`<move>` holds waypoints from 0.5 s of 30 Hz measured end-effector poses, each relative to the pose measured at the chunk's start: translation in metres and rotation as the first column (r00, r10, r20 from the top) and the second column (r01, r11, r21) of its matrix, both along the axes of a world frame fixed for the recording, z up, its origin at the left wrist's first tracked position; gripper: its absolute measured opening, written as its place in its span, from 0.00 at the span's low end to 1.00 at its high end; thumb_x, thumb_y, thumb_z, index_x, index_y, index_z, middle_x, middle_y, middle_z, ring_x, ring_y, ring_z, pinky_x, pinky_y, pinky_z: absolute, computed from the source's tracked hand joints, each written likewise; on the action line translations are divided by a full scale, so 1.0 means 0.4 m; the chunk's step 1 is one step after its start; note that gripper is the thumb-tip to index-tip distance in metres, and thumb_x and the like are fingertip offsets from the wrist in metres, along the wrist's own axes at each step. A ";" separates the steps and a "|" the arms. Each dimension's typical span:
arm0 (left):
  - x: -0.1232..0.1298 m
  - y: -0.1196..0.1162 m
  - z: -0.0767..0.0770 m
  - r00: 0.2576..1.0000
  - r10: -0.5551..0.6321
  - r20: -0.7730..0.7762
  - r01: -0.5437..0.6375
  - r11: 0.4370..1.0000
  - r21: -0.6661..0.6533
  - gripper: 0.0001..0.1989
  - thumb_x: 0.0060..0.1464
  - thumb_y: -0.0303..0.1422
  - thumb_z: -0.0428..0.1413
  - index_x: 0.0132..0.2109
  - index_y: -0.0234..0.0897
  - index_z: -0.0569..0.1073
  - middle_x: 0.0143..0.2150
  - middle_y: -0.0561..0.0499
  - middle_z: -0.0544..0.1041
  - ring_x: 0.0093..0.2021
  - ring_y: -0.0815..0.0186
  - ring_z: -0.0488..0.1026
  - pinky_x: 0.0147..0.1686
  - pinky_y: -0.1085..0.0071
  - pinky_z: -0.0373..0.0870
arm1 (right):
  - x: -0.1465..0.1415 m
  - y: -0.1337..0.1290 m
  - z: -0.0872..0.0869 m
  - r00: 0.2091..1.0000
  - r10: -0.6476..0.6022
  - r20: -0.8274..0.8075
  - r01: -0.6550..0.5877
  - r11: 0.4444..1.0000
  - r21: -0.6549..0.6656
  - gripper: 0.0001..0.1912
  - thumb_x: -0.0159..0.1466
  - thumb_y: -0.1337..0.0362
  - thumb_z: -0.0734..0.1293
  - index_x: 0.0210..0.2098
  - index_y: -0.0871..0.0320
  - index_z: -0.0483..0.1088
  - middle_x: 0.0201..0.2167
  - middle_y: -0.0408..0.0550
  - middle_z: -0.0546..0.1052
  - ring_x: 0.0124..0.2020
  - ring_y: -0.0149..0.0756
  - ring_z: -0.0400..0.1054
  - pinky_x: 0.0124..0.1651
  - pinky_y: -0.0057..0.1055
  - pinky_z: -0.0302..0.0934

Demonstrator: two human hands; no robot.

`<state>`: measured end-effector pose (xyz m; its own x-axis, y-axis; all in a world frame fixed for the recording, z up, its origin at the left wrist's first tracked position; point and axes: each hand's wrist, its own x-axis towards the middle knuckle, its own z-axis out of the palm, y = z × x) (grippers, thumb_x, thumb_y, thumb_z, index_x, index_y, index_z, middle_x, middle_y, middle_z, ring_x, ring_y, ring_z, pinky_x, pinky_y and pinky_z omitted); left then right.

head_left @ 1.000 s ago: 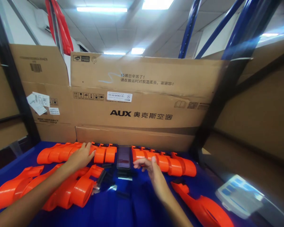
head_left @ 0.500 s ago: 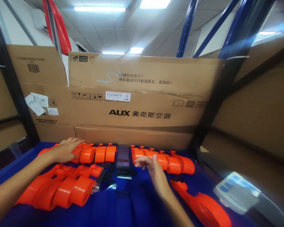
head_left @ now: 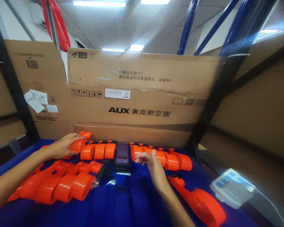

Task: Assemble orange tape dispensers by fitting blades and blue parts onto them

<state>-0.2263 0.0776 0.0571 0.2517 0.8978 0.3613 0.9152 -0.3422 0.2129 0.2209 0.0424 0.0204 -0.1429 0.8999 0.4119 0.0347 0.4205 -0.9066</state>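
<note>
My left hand [head_left: 65,146] is closed around an orange part [head_left: 77,145] at the back left, its upper end raised above the row beside it. Several similar orange parts [head_left: 99,152] stand just to its right. My right hand [head_left: 151,164] hovers in front of the right-hand orange row [head_left: 171,161], fingers apart and slightly curled, with nothing visible in it. Between the two rows a dark phone [head_left: 122,154] leans upright. Nearer on the left lies another group of orange parts [head_left: 63,186], overlapping one another.
The blue surface [head_left: 113,209] carries dark and shiny small pieces [head_left: 104,173] near its middle. One large orange part [head_left: 201,203] lies at the front right, beside a clear plastic case [head_left: 232,187]. Cardboard [head_left: 137,104] walls the back, between dark posts [head_left: 208,104].
My left hand has closed on an orange part and lifted it a little from the back left row. My right hand has barely moved. The view has shifted slightly.
</note>
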 end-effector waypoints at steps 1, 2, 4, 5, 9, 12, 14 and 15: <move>0.002 -0.002 0.017 1.000 -0.023 -0.008 0.023 1.000 -0.004 0.33 0.45 0.39 0.65 0.61 0.49 0.76 0.62 0.46 0.76 0.61 0.50 0.72 0.62 0.59 0.66 | 0.000 -0.001 0.001 1.000 -0.002 0.003 0.002 1.000 0.002 0.44 0.71 0.34 0.44 0.33 0.55 0.80 0.29 0.51 0.81 0.36 0.45 0.75 0.39 0.39 0.63; 0.007 -0.006 0.035 0.999 -0.052 -0.018 0.051 0.999 -0.008 0.34 0.46 0.39 0.64 0.63 0.48 0.74 0.62 0.46 0.74 0.62 0.49 0.70 0.63 0.57 0.64 | -0.001 -0.002 0.002 1.000 -0.005 0.009 0.005 1.000 0.005 0.43 0.71 0.34 0.45 0.33 0.55 0.80 0.30 0.51 0.81 0.37 0.46 0.75 0.39 0.39 0.63; 0.029 -0.022 0.071 0.994 -0.100 -0.039 0.100 0.995 0.016 0.35 0.48 0.40 0.64 0.65 0.48 0.72 0.62 0.45 0.72 0.63 0.48 0.68 0.65 0.53 0.61 | -0.003 -0.006 0.007 1.000 -0.015 0.022 0.014 1.000 0.017 0.39 0.70 0.35 0.50 0.34 0.56 0.80 0.32 0.51 0.82 0.39 0.47 0.74 0.40 0.39 0.64; 0.048 -0.034 0.087 0.991 -0.124 -0.041 0.125 0.991 0.038 0.36 0.49 0.40 0.64 0.66 0.48 0.71 0.61 0.45 0.72 0.63 0.47 0.67 0.66 0.51 0.60 | -0.005 -0.009 0.010 0.999 -0.017 0.027 0.017 1.000 0.022 0.37 0.70 0.35 0.52 0.35 0.56 0.80 0.33 0.51 0.82 0.40 0.47 0.74 0.40 0.39 0.64; 0.175 -0.109 0.121 0.963 -0.269 0.018 0.264 0.956 0.125 0.37 0.49 0.36 0.64 0.67 0.52 0.69 0.61 0.46 0.71 0.63 0.45 0.65 0.66 0.45 0.58 | -0.018 -0.017 0.017 1.000 0.006 0.023 -0.006 1.000 0.015 0.29 0.71 0.40 0.58 0.41 0.57 0.80 0.33 0.51 0.81 0.36 0.43 0.73 0.40 0.37 0.64; 0.300 -0.173 0.108 0.899 -0.435 0.051 0.426 0.895 0.135 0.38 0.50 0.34 0.65 0.68 0.54 0.68 0.62 0.43 0.70 0.63 0.44 0.65 0.65 0.44 0.60 | -0.031 -0.023 0.015 0.999 0.047 -0.012 -0.047 0.998 -0.038 0.25 0.69 0.43 0.63 0.49 0.57 0.76 0.30 0.48 0.80 0.31 0.38 0.70 0.36 0.34 0.63; 0.377 -0.210 0.087 0.817 -0.574 0.054 0.567 0.817 0.099 0.40 0.50 0.34 0.65 0.69 0.56 0.65 0.61 0.43 0.71 0.60 0.45 0.67 0.63 0.45 0.62 | -0.038 -0.026 0.012 0.994 0.084 -0.072 -0.091 0.990 -0.110 0.27 0.68 0.42 0.65 0.54 0.57 0.73 0.28 0.46 0.79 0.26 0.35 0.67 0.31 0.31 0.61; 0.411 -0.225 0.074 0.771 -0.633 0.070 0.630 0.774 0.063 0.42 0.50 0.33 0.66 0.71 0.56 0.63 0.60 0.42 0.72 0.59 0.46 0.68 0.62 0.46 0.65 | -0.040 -0.028 0.010 0.991 0.090 -0.101 -0.104 0.983 -0.152 0.28 0.67 0.41 0.65 0.54 0.57 0.73 0.26 0.45 0.78 0.24 0.34 0.65 0.28 0.30 0.60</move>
